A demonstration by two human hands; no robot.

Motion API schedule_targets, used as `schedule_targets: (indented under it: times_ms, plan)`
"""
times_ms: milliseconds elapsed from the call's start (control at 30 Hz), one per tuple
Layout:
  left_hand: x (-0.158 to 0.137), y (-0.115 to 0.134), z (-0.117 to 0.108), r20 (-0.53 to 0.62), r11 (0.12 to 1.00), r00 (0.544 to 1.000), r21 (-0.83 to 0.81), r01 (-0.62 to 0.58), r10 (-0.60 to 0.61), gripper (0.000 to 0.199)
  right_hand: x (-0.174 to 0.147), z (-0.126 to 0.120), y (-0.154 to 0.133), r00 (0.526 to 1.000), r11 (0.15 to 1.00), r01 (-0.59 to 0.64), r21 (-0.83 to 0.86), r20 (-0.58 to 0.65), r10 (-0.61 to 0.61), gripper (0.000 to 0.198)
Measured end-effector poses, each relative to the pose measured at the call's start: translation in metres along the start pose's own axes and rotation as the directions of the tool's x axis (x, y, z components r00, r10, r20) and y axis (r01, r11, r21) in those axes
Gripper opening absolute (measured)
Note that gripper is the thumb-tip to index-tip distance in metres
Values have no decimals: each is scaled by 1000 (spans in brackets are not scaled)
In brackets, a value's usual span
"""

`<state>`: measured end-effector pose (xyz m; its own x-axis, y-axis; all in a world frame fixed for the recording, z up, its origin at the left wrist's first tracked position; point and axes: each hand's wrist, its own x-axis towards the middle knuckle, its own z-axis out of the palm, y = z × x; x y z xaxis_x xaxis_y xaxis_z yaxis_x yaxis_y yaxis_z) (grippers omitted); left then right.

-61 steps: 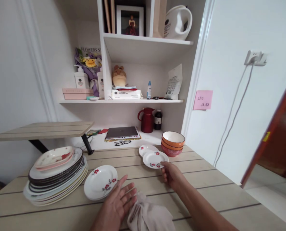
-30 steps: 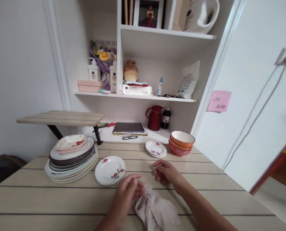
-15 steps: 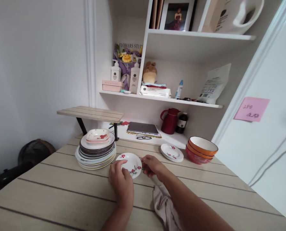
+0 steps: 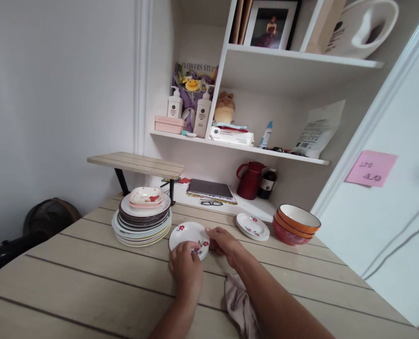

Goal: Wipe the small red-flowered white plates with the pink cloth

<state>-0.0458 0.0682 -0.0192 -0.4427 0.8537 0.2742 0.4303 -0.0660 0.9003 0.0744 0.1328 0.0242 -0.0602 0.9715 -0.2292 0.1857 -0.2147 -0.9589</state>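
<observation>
Flowered plates (image 4: 187, 230) sit 4 o'clock of the tall plate stack (image 4: 139, 231). Left hand (image 4: 187, 267) half-curled at their 6, right hand (image 4: 227, 245) narrow at 3; can't tell if gripping. Uneven lift could slide them apart.

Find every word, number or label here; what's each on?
"FLOWERS STUD", then cut off: pale surface behind purple-wrapped flower bouquet.
"250": square pink paper note; handwriting below unclear.
Too small or blurred: labels on white pump bottles, rectangular pink box, flat white pack, blue-capped bottle, upright white pouch, dark round bottle, white handled jug.
</observation>
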Motion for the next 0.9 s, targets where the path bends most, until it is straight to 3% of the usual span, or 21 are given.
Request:
schedule_targets:
  times_ms: [233,533,633,767,900]
  plan:
    - [-1,1,-1,4,1000,1000,9,-28,28,29,-7,10,0,997,1000,24,1,-69,-24,34]
    - [-3,11,-4,52,999,999,-40,18,-16,24,-17,-13,3,992,983,-77,164,-85,92,34]
    - [0,6,-4,0,997,999,-73,-34,34,25,-26,-24,9,995,969,-51,241,-76,71,33]
    - [3,1,-5,-196,972,972,-169,-161,127,22,-37,-47,21,995,920,4,392,-91,35,36]
    - [-2,11,-6,-225,941,972,-312,-132,62,21,-49,-70,29,993,801,70,594,-120,3,38]
